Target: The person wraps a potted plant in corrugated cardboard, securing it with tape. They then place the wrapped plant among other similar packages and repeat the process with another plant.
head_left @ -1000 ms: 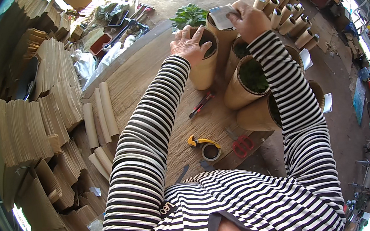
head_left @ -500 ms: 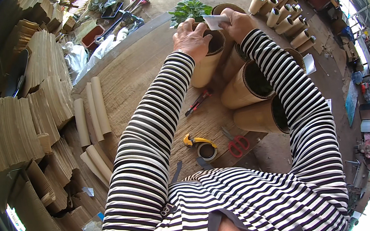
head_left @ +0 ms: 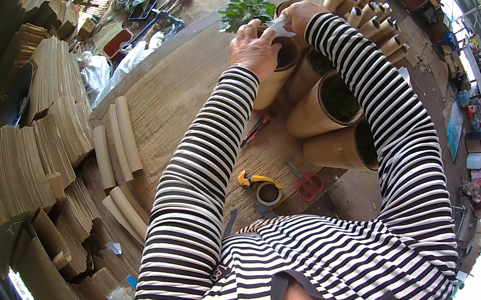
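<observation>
A small white slip point(head_left: 281, 26) stretches between my two hands over the mouth of an upright cardboard tube point(head_left: 288, 57). My right hand point(head_left: 303, 15) pinches its right end. At the other end, the bent fingers of my left hand point(head_left: 254, 49) close on the slip, though their tips are partly hidden. Just beyond my left hand, a leafy green plant point(head_left: 246, 11) rises; what it stands in is mostly covered. Behind my right hand shows the rim of another tube point(head_left: 288, 5). Nearer me, wide tubes point(head_left: 316, 113) with dark green inside stand along the table's right side.
On the wooden table point(head_left: 187, 114) lie a red-black cutter point(head_left: 259, 128), red-handled scissors point(head_left: 309, 187), a yellow tool point(head_left: 258, 178) and a tape roll point(head_left: 269, 193). Flattened cardboard point(head_left: 13, 174) is stacked at left, with narrow tubes point(head_left: 120, 141) beside it. Several tubes point(head_left: 371, 11) stand far right.
My left hand has shifted slightly right, onto the slip. The slip has turned and now lies between both hands, and my right hand has moved a little up and away.
</observation>
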